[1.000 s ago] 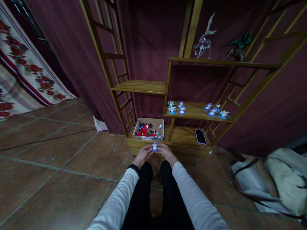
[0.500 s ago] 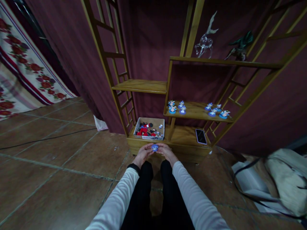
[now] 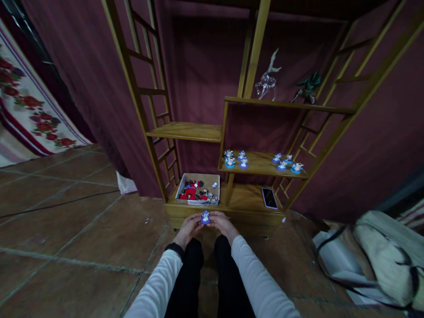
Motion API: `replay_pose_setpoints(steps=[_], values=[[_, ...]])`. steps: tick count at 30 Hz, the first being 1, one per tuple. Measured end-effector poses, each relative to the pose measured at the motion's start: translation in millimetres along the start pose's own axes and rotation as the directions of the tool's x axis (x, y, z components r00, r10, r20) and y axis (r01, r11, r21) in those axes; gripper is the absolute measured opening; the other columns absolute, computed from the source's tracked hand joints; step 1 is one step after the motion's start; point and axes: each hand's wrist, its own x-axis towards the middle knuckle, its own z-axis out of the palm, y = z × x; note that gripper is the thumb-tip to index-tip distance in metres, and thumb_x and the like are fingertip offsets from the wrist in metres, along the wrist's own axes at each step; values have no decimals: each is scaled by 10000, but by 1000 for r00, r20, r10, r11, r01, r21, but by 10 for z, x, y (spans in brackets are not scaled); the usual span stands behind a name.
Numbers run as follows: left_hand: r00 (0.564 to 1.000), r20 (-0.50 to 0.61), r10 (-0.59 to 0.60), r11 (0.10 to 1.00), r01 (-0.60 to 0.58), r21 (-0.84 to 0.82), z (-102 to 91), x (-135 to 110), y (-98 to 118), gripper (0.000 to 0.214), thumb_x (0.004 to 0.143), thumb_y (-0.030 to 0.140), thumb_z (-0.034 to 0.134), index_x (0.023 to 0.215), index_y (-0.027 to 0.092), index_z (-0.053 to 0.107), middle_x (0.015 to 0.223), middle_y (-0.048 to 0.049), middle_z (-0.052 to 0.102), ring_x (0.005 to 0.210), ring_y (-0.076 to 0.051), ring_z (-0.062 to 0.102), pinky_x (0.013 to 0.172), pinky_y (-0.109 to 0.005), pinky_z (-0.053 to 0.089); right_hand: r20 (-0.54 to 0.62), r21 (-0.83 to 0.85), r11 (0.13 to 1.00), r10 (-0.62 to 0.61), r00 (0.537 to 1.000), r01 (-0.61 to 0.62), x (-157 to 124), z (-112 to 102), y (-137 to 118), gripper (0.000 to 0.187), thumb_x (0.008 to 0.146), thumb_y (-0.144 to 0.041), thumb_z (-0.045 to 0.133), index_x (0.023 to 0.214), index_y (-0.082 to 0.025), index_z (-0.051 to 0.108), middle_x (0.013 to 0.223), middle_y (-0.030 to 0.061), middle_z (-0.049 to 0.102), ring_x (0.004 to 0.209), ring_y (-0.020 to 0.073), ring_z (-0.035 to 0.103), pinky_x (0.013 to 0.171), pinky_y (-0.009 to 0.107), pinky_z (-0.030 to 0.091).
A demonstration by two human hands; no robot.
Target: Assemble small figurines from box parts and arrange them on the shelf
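A small purple-and-white figurine [image 3: 206, 217] on a round purple base is held upright between my two hands, in front of the shelf unit. My left hand [image 3: 190, 227] grips it from the left side, fingers closed at its base. From the right, my right hand [image 3: 223, 223] closes its fingers on the same figurine. Just beyond my hands stands an open cardboard box [image 3: 213, 179] with red, black and other small pieces in it. Similar figurines stand in two groups on the middle shelf [image 3: 259, 163], one group at its left [image 3: 244, 163], another at its right [image 3: 282, 165].
A phone [image 3: 269, 198] lies on the lower shelf, right of the box. Higher up stand a clear deer ornament [image 3: 266, 84] and a dark green statuette [image 3: 308, 88]. On the floor at right is a pale bag [image 3: 384, 251]; a black cable [image 3: 62, 203] runs along the left.
The figurine has tipped from lying toward the shelf to upright, its white front now showing. Both hands still hold it. The view has shifted up and to the right.
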Motion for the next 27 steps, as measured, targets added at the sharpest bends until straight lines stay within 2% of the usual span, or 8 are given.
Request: replay_pose_setpoints(steps=[7,10,14,17,22,27], values=[[1000,3,-13,1000,13,9,-2,16,20,186,648,131,672,830,160,647,695,-26,667,581,-88,602,587,-198,477,-9,45,999,-27,1000,27,-13,15,-26,254,573,-262,720,773,-144,619,696,28,645,655,144,625,678,307,501],[999,17,-31,999,30,40,18,-10,57,204,647,161,684,848,166,653,726,-46,679,621,-105,617,625,-223,482,-26,81,996,-37,999,39,-23,19,-37,242,568,-256,723,752,-141,615,681,29,640,648,151,626,680,318,505],[997,63,-46,994,39,107,52,-48,96,336,591,185,734,918,172,658,858,-85,690,747,-149,638,665,-240,470,-67,110,992,-48,997,55,-20,15,-38,226,570,-250,717,734,-142,605,653,20,629,641,154,625,681,328,510],[998,49,-25,987,16,160,78,-56,97,404,543,194,766,934,181,663,899,-85,688,776,-157,636,658,-229,453,-82,108,992,-53,995,62,-20,10,-42,218,571,-247,714,722,-145,595,626,13,619,650,163,626,680,342,512],[996,86,-14,985,-1,173,100,-49,81,390,551,222,767,923,158,673,902,-101,688,744,-143,631,636,-207,441,-75,102,993,-59,995,66,-46,-4,-61,200,585,-250,709,704,-146,586,632,13,614,640,153,619,673,335,517],[992,123,-1,994,-13,112,113,-69,66,319,565,184,759,871,131,686,807,-90,693,655,-113,615,613,-193,434,-46,92,995,-38,998,43,-72,-33,-79,199,615,-261,693,748,-142,605,690,28,631,603,113,594,670,297,517]])
